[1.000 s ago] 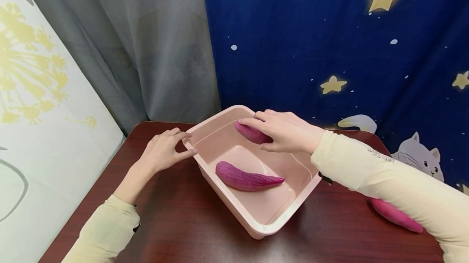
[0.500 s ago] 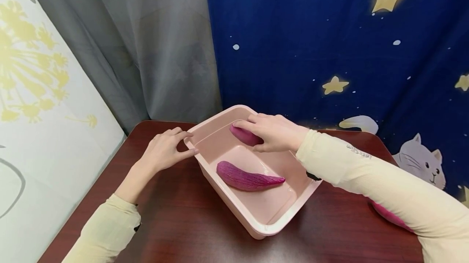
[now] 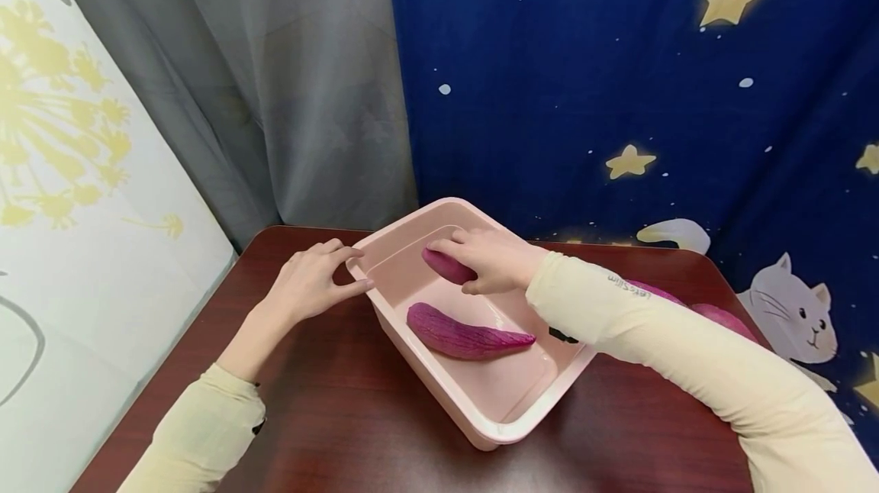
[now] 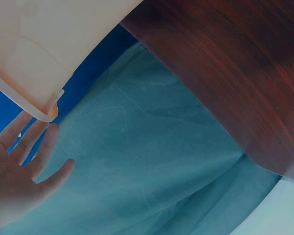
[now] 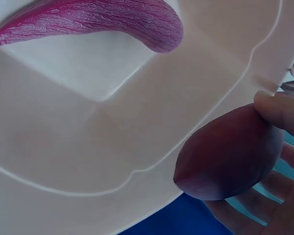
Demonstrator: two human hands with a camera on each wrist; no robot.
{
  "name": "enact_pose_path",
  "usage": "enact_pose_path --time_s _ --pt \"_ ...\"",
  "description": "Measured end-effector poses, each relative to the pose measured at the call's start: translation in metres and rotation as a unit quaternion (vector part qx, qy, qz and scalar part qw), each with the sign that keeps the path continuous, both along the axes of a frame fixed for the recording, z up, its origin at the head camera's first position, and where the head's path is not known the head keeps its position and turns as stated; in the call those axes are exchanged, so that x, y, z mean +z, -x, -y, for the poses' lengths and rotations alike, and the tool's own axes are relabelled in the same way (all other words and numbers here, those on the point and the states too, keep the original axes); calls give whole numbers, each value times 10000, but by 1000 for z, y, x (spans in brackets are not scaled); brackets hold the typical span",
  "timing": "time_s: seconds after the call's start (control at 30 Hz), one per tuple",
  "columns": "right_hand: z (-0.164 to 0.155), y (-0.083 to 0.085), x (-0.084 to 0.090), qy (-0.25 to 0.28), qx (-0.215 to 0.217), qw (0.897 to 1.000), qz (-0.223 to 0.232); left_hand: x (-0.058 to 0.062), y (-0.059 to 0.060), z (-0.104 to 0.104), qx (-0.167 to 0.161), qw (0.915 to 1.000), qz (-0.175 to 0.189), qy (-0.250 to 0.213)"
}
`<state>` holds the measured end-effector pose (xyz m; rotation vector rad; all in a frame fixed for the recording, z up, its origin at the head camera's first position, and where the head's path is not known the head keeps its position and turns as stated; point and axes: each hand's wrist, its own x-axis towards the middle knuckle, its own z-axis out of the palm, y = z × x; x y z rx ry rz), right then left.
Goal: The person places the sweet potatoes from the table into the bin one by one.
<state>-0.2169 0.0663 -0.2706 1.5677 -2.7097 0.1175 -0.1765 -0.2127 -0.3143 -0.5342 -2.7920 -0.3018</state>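
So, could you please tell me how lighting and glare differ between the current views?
Head view: bright, with glare on the floor of the pink bin and a sheen on the table; left wrist view: dimmer, the curtain tinted teal; right wrist view: the held sweet potato in shade, the wrinkled sweet potato crisp.

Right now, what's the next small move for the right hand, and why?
Probably lower the right hand slightly toward the bare floor beside the long curved purple vegetable. It grips the short purple vegetable, which appears raised over the inside of the pink tub, and the long one already lies on that floor.
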Motion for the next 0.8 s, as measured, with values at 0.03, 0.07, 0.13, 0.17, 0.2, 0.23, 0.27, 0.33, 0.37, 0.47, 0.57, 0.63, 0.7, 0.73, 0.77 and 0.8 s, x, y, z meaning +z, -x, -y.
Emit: enact_pose_path --time_s 0.03,0.07,0.13,0.17,0.2,0.23,0.27,0.33,0.37,0.47,0.57,0.63,0.7,0.73,0.77,0.8 --pt "2 0 -1 -37 -21 10000 36 0 0 0 2 10000 5 1" --pt "3 1 -3 -95 -90 9999 83 0 0 0 3 10000 7 1" --pt "7 1 -5 -211 -220 9994 176 0 0 0 6 10000 6 12" --pt "8 1 -7 -275 -283 9990 231 0 0 1 4 10000 4 7" --pt "10 2 -8 -363 -350 9984 274 0 0 1 7 10000 3 15" --pt "11 2 -9 -420 -395 9978 338 0 0 1 14 10000 5 26" --pt "12 2 -10 -470 -436 9971 413 0 1 1 17 10000 8 31" --pt "14 3 -13 -541 -477 9958 559 -1 1 1 19 10000 25 29" --pt "15 4 -14 -588 -496 9952 605 -1 1 0 15 10000 33 23" --pt "17 4 -17 -649 -529 9938 732 -1 1 0 13 10000 50 32" --pt "19 5 -22 -708 -565 9928 789 -1 1 0 16 10000 36 26" --pt "21 5 -25 -752 -607 9916 859 -1 1 0 20 10000 19 30" --pt "23 5 -28 -809 -658 9905 900 -1 1 0 24 10000 10 23" --pt "23 5 -30 -841 -700 9896 938 -1 0 0 27 10000 9 28" --pt "24 5 -32 -888 -725 9888 952 -1 0 0 33 10000 9 33" --pt "24 4 -33 -929 -763 9879 977 0 0 0 37 10000 17 33"
